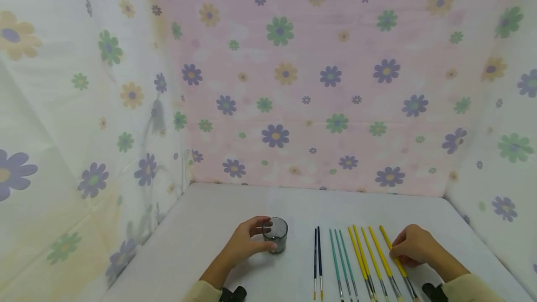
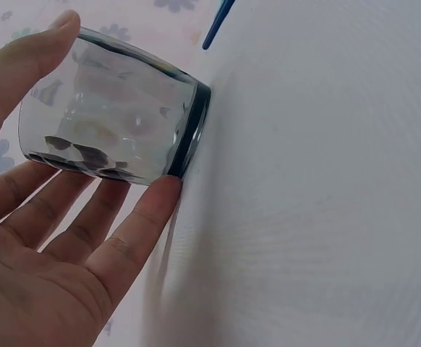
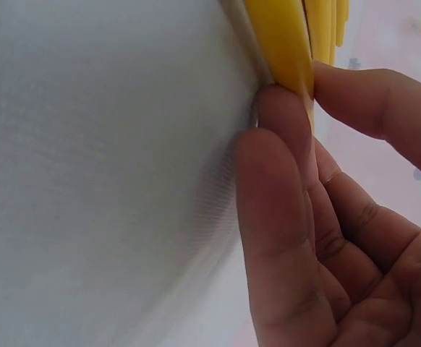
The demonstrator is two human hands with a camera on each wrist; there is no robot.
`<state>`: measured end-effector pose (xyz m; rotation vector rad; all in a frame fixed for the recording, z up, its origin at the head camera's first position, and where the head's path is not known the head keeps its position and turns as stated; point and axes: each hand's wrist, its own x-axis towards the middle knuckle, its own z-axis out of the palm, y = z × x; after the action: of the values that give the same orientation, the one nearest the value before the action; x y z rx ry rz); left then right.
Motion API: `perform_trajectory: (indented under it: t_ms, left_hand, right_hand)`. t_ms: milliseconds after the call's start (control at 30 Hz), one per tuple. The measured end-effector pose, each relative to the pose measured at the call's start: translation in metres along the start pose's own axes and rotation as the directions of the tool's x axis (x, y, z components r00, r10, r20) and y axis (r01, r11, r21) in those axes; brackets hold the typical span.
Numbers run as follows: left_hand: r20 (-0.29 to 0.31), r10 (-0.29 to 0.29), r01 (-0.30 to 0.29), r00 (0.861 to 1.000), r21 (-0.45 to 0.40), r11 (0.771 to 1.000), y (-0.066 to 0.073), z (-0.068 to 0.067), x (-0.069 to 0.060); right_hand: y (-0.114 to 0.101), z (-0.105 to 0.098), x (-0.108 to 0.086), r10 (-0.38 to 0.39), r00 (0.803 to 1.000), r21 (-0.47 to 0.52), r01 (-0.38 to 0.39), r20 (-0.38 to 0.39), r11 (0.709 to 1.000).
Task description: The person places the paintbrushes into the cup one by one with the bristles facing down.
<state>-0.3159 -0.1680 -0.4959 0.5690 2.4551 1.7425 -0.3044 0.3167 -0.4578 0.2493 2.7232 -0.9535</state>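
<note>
A clear grey-tinted glass stands upright on the white table. The left hand holds it from the left, thumb on the near side and fingers on the far side; the left wrist view shows the glass between thumb and fingers of that hand. At the right, the right hand pinches the handle of the rightmost yellow brush, which lies on the table, bristles toward the front. Up close, thumb and fingertips of the right hand meet on the yellow handle.
Between the hands lie two dark blue brushes, several teal brushes and several more yellow brushes, side by side, bristles toward the near edge. Flowered cloth hangs behind the table and along both sides.
</note>
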Motion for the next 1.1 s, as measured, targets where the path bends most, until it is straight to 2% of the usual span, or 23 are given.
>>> perform_trajectory:
  t_ms: [200, 367, 600, 933, 1100]
  left_hand:
    - [0.030, 0.012, -0.011, 0.999, -0.011, 1.000, 0.003, 0.001, 0.004]
    - [0.072, 0.018, -0.015, 0.997, -0.044, 0.999, 0.005, 0.003, 0.008]
    - [0.101, 0.021, -0.016, 0.995, -0.053, 0.998, 0.006, 0.002, 0.012]
    - [0.110, 0.025, -0.020, 0.994, -0.051, 0.999, 0.011, 0.002, 0.010]
    - [0.110, 0.014, -0.005, 0.994, -0.077, 0.997, 0.011, 0.003, 0.010]
  right_hand:
    - [-0.007, -0.004, 0.002, 0.034, 0.999, 0.038, -0.034, 0.007, 0.999]
    - [-0.015, -0.005, 0.002, -0.014, 1.000, 0.132, 0.015, -0.003, 0.991]
    - [-0.030, -0.002, 0.000, -0.087, 0.994, 0.185, 0.097, -0.064, 0.978]
    - [-0.058, -0.002, -0.003, -0.193, 0.976, 0.283, 0.213, -0.098, 0.935]
    - [-0.075, -0.003, -0.009, -0.234, 0.967, 0.356, 0.256, -0.105, 0.899]
